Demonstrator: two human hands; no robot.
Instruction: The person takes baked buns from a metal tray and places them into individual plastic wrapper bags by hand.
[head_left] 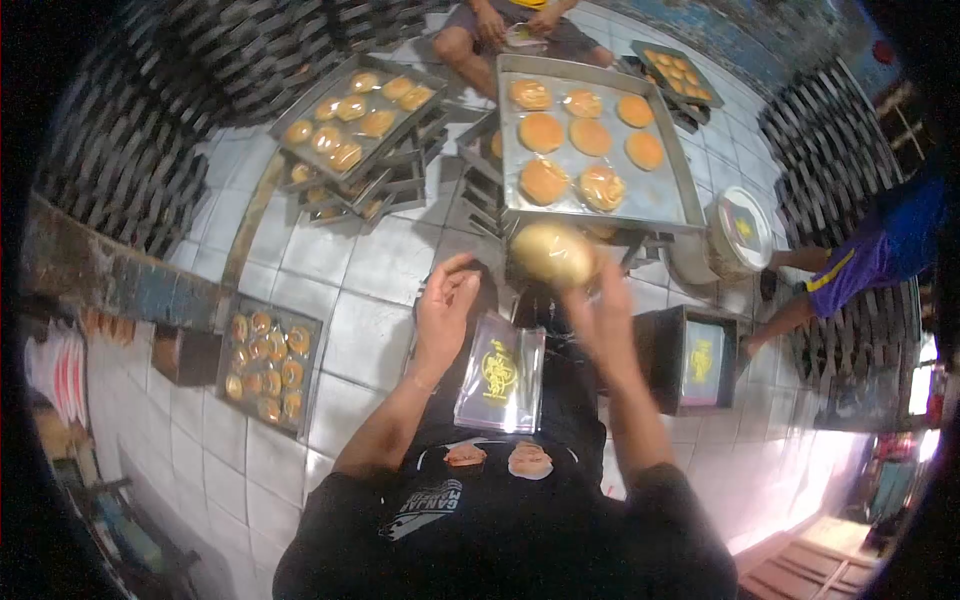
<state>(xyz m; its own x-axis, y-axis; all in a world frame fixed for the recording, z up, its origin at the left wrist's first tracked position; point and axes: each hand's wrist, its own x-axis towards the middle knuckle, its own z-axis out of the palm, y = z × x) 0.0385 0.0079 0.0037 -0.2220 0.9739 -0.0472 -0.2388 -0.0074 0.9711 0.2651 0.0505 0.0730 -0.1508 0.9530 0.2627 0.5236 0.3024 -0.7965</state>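
Observation:
A round golden bun [552, 253], blurred by motion and shiny as if wrapped in clear film, is at the fingers of my right hand [600, 315], just below the front edge of a large metal tray [684, 195]. That tray bears several round buns [590, 137], some with a glossy clear wrap. My left hand [447, 305] is raised on the left, fingers apart, with nothing in it. Between my forearms, a stack of clear plastic bags with yellow print [500, 372] lies on my lap.
Stacked trays of wrapped buns [350, 108] stand at the upper left. Another bun tray [268, 368] lies left on the tiled floor [340, 330]. At right are a white tub [738, 232], a box with printed bags [703, 362] and a person's leg [775, 325]. Another person [510, 25] sits ahead.

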